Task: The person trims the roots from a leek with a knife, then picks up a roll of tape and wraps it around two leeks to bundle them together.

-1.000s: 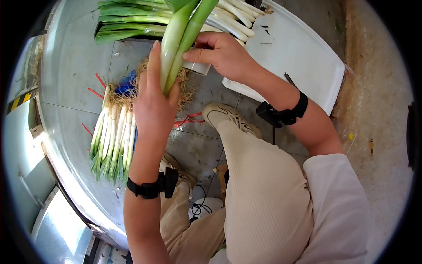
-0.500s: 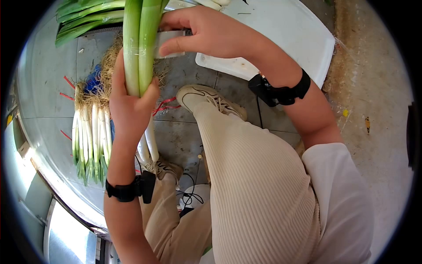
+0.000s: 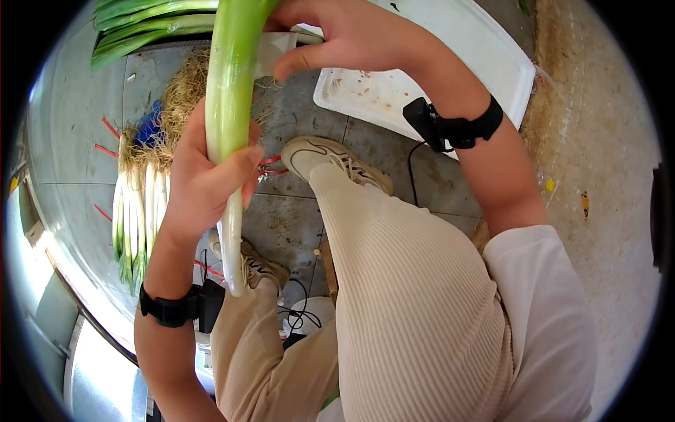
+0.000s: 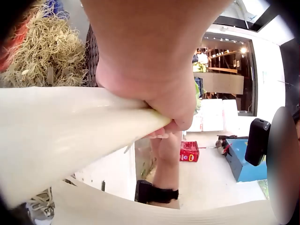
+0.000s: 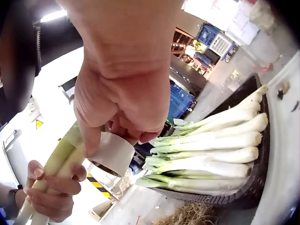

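Observation:
Leeks (image 3: 230,105) stand upright in the head view, with the left hand (image 3: 204,176) curled round their pale lower part. Their white ends hang below that hand. The right hand (image 5: 122,103) holds a roll of clear tape (image 5: 111,153) against the leeks (image 5: 61,157) in the right wrist view, its thumb near the stalks. In the head view the right hand (image 3: 337,35) is beside the upper stalks, and the roll (image 3: 276,53) is partly hidden behind its fingers.
A dark basket (image 5: 234,192) holds several leeks. Beside it lies a white tray (image 3: 380,95). Bundled leeks (image 3: 137,204) with tangled roots (image 3: 184,91) lie on the tiled floor at the left, near red ties. Shoes (image 3: 330,158) and a cable are below.
The leeks and both hands have moved left in the head view. The left hand has turned, and the white ends show below it. The tape roll has come into clearer view beside the stalks.

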Action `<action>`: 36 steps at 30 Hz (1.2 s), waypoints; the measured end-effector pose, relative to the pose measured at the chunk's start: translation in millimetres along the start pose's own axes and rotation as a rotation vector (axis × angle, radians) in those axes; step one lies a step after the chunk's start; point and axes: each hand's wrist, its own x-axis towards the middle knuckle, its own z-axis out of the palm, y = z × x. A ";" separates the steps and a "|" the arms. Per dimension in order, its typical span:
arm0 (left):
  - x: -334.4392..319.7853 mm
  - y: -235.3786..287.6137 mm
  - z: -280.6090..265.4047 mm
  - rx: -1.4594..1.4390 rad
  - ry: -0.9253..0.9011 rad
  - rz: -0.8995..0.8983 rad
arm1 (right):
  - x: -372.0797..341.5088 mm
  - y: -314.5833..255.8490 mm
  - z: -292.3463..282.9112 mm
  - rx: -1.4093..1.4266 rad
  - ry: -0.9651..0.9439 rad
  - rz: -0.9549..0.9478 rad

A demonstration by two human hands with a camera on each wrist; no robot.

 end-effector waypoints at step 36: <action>-9.2 -31.8 19.4 0.558 0.501 0.197 | -22.1 15.4 48.8 0.709 0.085 -0.070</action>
